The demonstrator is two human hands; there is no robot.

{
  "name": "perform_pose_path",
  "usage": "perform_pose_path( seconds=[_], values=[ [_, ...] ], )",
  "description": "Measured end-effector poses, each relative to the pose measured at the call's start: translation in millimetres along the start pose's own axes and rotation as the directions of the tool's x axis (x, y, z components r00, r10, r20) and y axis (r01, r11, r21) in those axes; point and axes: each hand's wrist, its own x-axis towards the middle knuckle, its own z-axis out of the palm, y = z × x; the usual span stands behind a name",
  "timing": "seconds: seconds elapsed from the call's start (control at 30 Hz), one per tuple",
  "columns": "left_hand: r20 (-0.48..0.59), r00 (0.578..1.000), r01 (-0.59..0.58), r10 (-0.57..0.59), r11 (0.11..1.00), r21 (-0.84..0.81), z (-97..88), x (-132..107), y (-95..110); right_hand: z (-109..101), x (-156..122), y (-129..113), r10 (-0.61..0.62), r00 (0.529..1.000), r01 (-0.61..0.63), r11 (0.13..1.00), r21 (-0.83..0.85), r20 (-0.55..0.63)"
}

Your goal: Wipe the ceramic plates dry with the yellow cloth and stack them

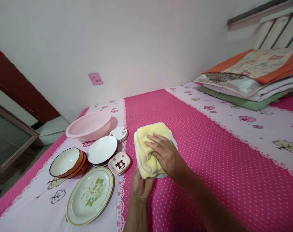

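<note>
A folded yellow cloth [150, 138] with a pale purple edge covers most of a white plate [173, 139], whose rim peeks out at the right and bottom. My left hand [141, 187] grips this plate from below at its near left edge, with the fingers partly hidden. On top, my right hand [164, 154] presses the cloth against the plate, its fingers bent and slightly apart. Just left of the hands is a small square cat-print dish [119, 162]. Near it lies a stack of large plates with a green floral print [90, 195].
At the left are orange-sided bowls [66, 162], white plates [103, 149], small floral saucers [118, 133] and a pink basin [89, 125]. Folded bedding [248, 79] is piled at the far right. A pink polka-dot cloth [209, 154] covers the surface, which meets a white wall [146, 48].
</note>
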Motion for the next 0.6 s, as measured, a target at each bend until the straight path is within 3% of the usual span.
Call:
perform_pose_path(
  seconds=[0.13, 0.33, 0.47, 0.6],
  values=[
    [0.009, 1.000, 0.013, -0.014, 0.998, 0.067, 1.9, -7, -3, -8, -5, 25, 0.142, 0.988, -0.146, 0.987, -0.061, -0.064],
    [-0.114, 0.990, -0.078, 0.080, 0.997, 0.019, -3.3, -6, 3, -6, -17, 53, 0.281, 0.953, -0.282, 0.959, 0.005, -0.112],
    [-0.170, 0.978, -0.131, 0.121, 0.990, -0.053, -6.2, -3, 13, -1, -17, 43, 0.335, 0.941, -0.335, 0.942, 0.029, -0.034],
    [-0.189, 0.973, -0.156, 0.131, 0.980, -0.126, -11.7, 0, 24, 8, -14, 22, 0.282, 0.956, -0.282, 0.959, -0.008, 0.084]
  ],
)
